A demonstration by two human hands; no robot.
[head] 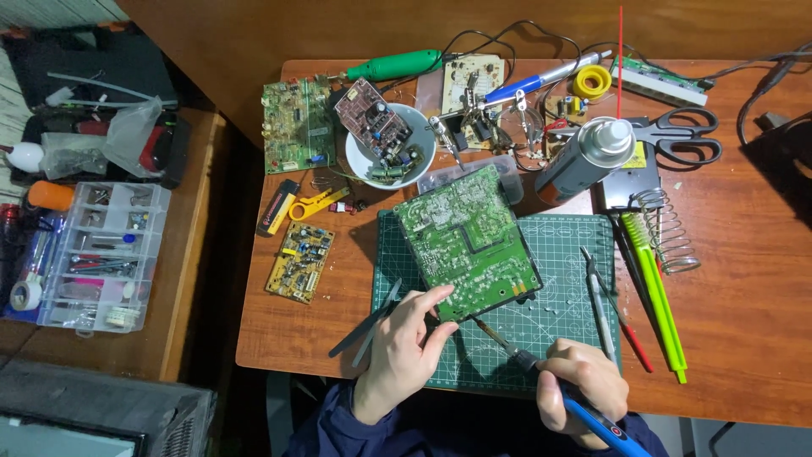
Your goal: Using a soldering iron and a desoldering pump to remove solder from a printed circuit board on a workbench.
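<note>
A large green circuit board (pixel 465 241) lies solder side up on a green cutting mat (pixel 558 254). My left hand (pixel 404 351) pinches the board's near corner between thumb and fingers. My right hand (pixel 579 385) grips a blue soldering iron (pixel 592 415). Its tip (pixel 484 326) points at the board's near edge. Black tweezers (pixel 368 320) lie just left of my left hand.
A spray can (pixel 584 156), scissors (pixel 681 135), a coil iron stand (pixel 668 228), a green tool (pixel 655 288) and several pens lie to the right. A white bowl (pixel 419 156), small circuit boards (pixel 298 127) and a green screwdriver (pixel 393 66) lie behind. A clear parts box (pixel 101 254) sits left.
</note>
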